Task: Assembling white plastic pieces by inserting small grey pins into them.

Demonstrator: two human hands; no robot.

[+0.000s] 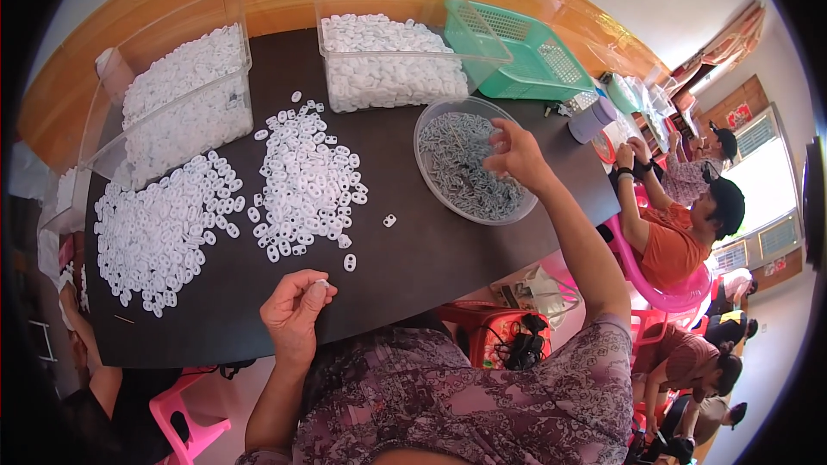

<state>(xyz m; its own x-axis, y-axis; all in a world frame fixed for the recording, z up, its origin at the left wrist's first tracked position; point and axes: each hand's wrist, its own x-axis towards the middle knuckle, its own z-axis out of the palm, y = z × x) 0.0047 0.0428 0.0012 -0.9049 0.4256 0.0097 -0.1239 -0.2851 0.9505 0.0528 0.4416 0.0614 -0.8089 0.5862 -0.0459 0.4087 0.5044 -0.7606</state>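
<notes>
My left hand [297, 314] is closed at the table's front edge, pinching a small white plastic piece [321, 282] between thumb and fingers; most of that piece is hidden. Over a round clear bowl [418, 151] my right hand [519, 155] hovers with its fingers apart and bent. Small grey metal screws [461, 155] fill the bowl. Left of the bowl, a pile of white oval two-holed pieces [310, 176] lies on the dark table [405, 271]. A second white pile [164, 232] spreads farther left. Two single white pieces [389, 220] lie apart, nearer my hands.
Two clear bins of white pieces stand at the back, a left bin [251, 60] and a middle bin [392, 54]. A green basket [538, 90] and a lilac-lidded cup [593, 120] are at the right. Beyond sits a person in orange [676, 245]. A red stool [482, 314] stands below the table edge.
</notes>
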